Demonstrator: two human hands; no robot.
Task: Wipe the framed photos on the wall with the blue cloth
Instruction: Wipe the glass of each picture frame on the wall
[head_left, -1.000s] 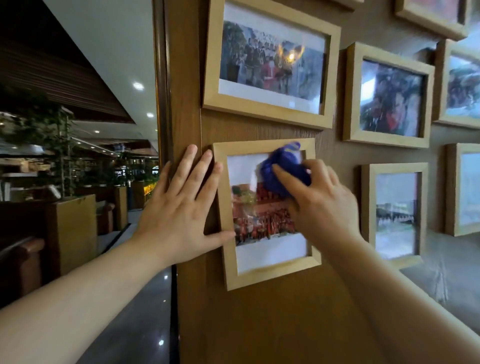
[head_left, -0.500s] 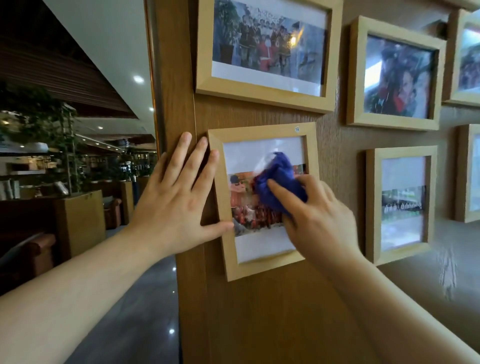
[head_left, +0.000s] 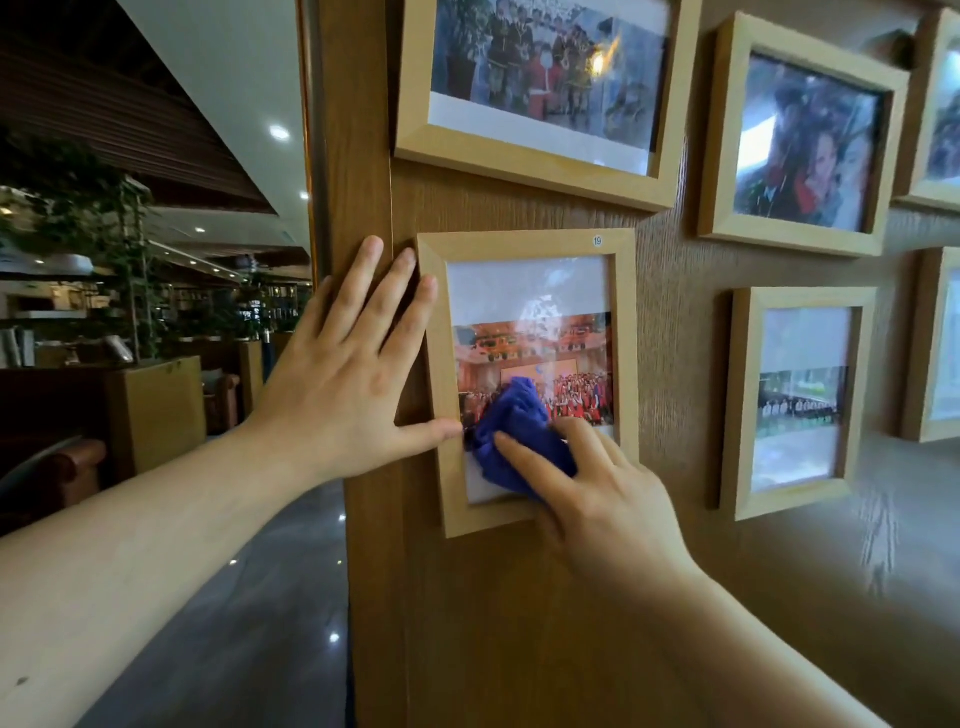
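A light wooden framed photo (head_left: 524, 244) of a crowd in red hangs on the brown wood wall. My right hand (head_left: 608, 499) presses a bunched blue cloth (head_left: 514, 436) against the lower part of its glass. My left hand (head_left: 353, 374) lies flat, fingers spread, on the wall and on the frame's left edge, thumb touching the frame near the cloth. Other framed photos hang above (head_left: 535, 161), upper right (head_left: 795, 234) and right (head_left: 795, 499).
More frames (head_left: 935, 197) run off the right edge. The wall ends at a vertical corner trim (head_left: 317, 156) left of my left hand; beyond it lie a dark hall with planters (head_left: 156, 405), greenery, ceiling lights and a glossy floor.
My right hand has wiped the cloth down the glass, from the top of the photo to its lower part. The view has shifted, so the frames sit higher. My left hand stays put.
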